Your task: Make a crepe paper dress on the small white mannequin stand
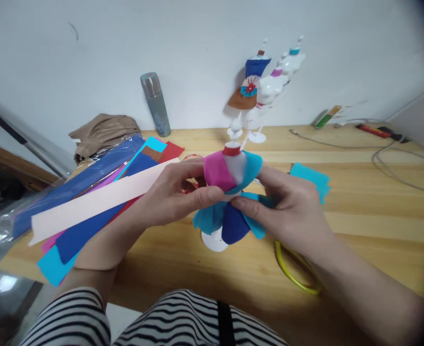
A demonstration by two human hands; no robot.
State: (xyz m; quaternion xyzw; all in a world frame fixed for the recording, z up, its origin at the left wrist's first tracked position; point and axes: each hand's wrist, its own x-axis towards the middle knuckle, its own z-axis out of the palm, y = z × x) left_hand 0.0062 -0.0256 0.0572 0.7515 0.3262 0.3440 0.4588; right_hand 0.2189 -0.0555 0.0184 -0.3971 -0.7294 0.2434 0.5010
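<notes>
In the middle of the frame I hold a small white figure [237,168], like a little dress form, which stands upright between my two hands. My left hand [188,192] pinches a pink piece [217,172] on its upper part: the thumb lies along the lower edge, and the fingers go to the side of it. My right hand [287,204] pinches the figure at the waist, with the thumb just at the top of a dark blue piece [235,224]; its fingers are partly hidden behind. A red band [231,150] is around the neck, and a turquoise piece [254,166] covers the other side of the upper part. Below the waist, light blue pieces [208,218] spread out beside the dark blue one. Under them a round white base [214,241] is visible on the wooden table [363,230].

At the left of the frame lies a pile of coloured strips [100,201], with a pale pink one on top. A flask [155,103] stands at upper left of centre. In the upper right, other small figures [272,88] stand near the wall. A turquoise scrap [310,178] lies right of my right hand, and a yellow ring [294,277] is at the lower right, partly behind my forearm.
</notes>
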